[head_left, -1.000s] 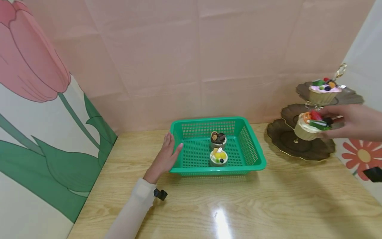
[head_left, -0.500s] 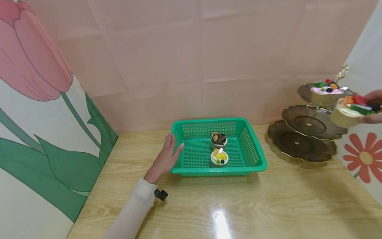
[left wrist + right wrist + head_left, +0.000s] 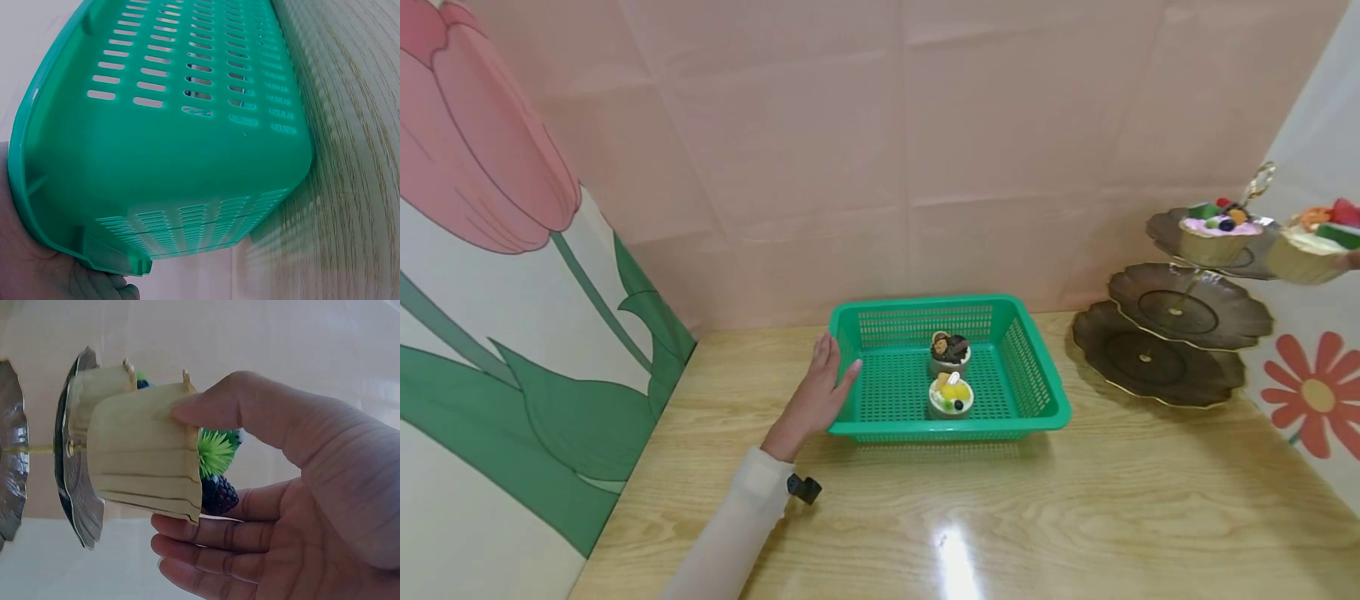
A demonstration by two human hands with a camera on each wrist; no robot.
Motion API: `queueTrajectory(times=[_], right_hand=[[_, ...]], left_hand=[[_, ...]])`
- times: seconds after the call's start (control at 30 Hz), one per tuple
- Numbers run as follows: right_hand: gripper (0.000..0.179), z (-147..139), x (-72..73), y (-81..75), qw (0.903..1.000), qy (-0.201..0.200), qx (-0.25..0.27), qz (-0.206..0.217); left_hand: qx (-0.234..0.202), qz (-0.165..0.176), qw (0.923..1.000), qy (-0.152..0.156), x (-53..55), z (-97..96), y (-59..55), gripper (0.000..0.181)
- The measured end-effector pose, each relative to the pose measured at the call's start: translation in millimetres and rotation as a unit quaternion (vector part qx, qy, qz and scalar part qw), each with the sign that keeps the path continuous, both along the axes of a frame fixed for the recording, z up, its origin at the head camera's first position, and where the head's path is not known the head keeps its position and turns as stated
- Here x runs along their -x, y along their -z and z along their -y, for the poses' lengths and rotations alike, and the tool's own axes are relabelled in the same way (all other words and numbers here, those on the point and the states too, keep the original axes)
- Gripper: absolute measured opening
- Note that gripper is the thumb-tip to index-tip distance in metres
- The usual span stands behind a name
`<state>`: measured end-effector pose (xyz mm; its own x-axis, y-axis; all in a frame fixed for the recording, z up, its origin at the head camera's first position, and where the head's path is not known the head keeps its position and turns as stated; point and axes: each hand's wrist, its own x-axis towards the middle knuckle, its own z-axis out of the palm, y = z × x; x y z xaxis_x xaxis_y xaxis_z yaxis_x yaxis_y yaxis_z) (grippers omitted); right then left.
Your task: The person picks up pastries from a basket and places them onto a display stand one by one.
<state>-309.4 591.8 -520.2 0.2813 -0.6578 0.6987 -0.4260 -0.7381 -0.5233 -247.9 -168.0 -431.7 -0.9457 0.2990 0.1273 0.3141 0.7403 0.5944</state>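
At the right edge of the head view, a cream-topped cupcake (image 3: 1303,250) with fruit is raised beside the top tier of a three-tier stand (image 3: 1172,312). My right hand (image 3: 319,500) grips this cupcake by its rim, thumb on one side and fingers on the other; most of the hand is outside the head view. A pink-topped cupcake (image 3: 1217,237) sits on the top tier. My left hand (image 3: 812,392) rests against the left rim of a green basket (image 3: 951,429), fingers straight. Inside are a chocolate cupcake (image 3: 950,354) and a fruit-topped cupcake (image 3: 951,396).
The wooden table (image 3: 865,517) holds the basket mid-way and the stand at the right. The stand's middle tier (image 3: 1232,321) and bottom tier (image 3: 1120,367) bear nothing visible. A pink cloth backdrop (image 3: 775,167) hangs behind.
My right hand has carried the cream-topped cupcake up and to the right, from in front of the lower tiers to beside the top one. The left hand has stayed put.
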Motion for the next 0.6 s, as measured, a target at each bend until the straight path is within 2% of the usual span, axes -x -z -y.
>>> queueTrajectory(times=[0.03, 0.07, 0.1, 0.13, 0.2, 0.23, 0.27, 0.33, 0.37, 0.43, 0.47, 0.5, 0.57, 0.6], right_hand=[[0.066, 2, 4.8, 1.7, 0.9989, -0.007, 0.028, -0.036], [0.072, 2, 6.9, 1.5, 0.9988, -0.047, 0.007, -0.01], [0.078, 1, 9.1, 0.9, 0.9977, -0.068, -0.008, -0.004], [0.089, 1, 11.4, 0.7, 0.9917, -0.119, -0.035, 0.033], [0.106, 0, 14.5, 1.6, 0.9697, -0.209, -0.071, 0.106], [0.11, 0, 15.4, 2.2, 0.963, -0.229, -0.076, 0.12], [0.113, -1, 16.2, 2.7, 0.9603, -0.239, -0.078, 0.121], [0.116, -2, 17.5, 2.8, 0.9594, -0.246, -0.087, 0.108], [0.111, -3, 16.1, 2.7, 0.9539, -0.253, -0.098, 0.129], [0.114, -3, 16.6, 1.2, 0.955, -0.248, -0.108, 0.121], [0.115, -3, 17.1, -0.3, 0.9645, -0.225, -0.106, 0.089], [0.113, -4, 17.1, -2.3, 0.9768, -0.184, -0.1, 0.046], [0.113, -4, 16.7, -5.2, 0.9834, -0.154, -0.093, 0.021], [0.118, -2, 17.7, -6.9, 0.9874, -0.135, -0.081, -0.015]], left_hand=[[0.0, 0.0, 1.0, -0.001, 0.2, 0.0, 0.2, 0.086], [-0.001, 0.0, 1.0, 0.0, 0.2, 0.0, 0.3, 0.086], [0.0, 0.001, 1.0, -0.001, 0.1, -0.1, 0.1, 0.086], [0.001, 0.001, 1.0, -0.001, 0.2, -0.3, 0.0, 0.086], [0.003, 0.004, 1.0, -0.003, 0.1, -0.8, -0.6, 0.086], [0.004, 0.004, 1.0, -0.003, 0.1, -1.1, -1.0, 0.087], [0.005, 0.004, 1.0, -0.003, 0.2, -1.4, -1.4, 0.087], [0.005, 0.004, 1.0, -0.003, 0.7, -2.0, -2.1, 0.088], [0.005, 0.003, 1.0, -0.002, 0.9, -2.2, -2.5, 0.088], [0.004, 0.002, 1.0, -0.002, 1.4, -2.4, -2.7, 0.089], [0.003, 0.002, 1.0, -0.003, 1.5, -2.4, -2.5, 0.089], [0.002, 0.003, 1.0, -0.003, 1.5, -2.2, -2.3, 0.089], [0.001, 0.005, 1.0, -0.003, 1.4, -2.0, -1.5, 0.089], [0.001, 0.007, 1.0, -0.004, 1.5, -1.8, -0.7, 0.089]])
